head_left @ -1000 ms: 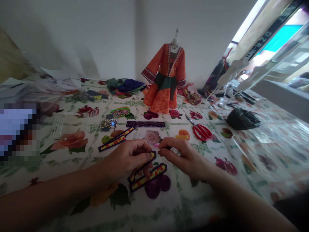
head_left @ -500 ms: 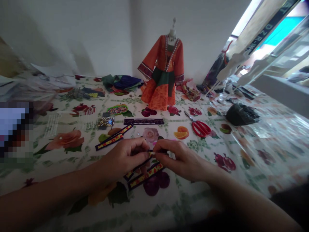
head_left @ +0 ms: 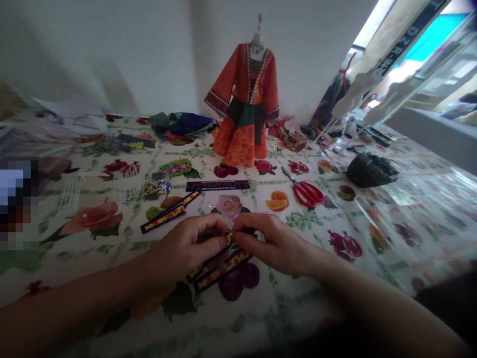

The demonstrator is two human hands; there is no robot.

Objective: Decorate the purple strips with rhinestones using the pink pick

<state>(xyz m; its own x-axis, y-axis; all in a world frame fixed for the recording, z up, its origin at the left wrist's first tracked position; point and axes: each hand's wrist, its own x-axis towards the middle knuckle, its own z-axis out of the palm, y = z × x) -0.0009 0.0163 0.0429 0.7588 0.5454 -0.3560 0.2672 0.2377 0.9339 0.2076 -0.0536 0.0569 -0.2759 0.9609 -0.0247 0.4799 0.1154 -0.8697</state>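
My left hand is closed, thumb against fingers, on a narrow fabric strip with a dark border and yellow floral middle. Much of that strip is hidden behind the hand. Fingertip to fingertip with it, my right hand pinches at the strip's upper end; whether something smaller is also between those fingers I cannot make out. Just below both hands a similar floral strip lies on the tablecloth. Two more such strips, a longer one and a shorter one, rest to the upper left.
Red-handled scissors lie right of centre. A dark strip with white dots, a sequin packet and a green-rimmed dish of beads are beyond the hands. Behind stands a small orange dress on a stand; a black bundle sits right.
The camera view has turned slightly, so the table items appear a little further left and up. Both hands stay together at the strip, with only slight finger movement.
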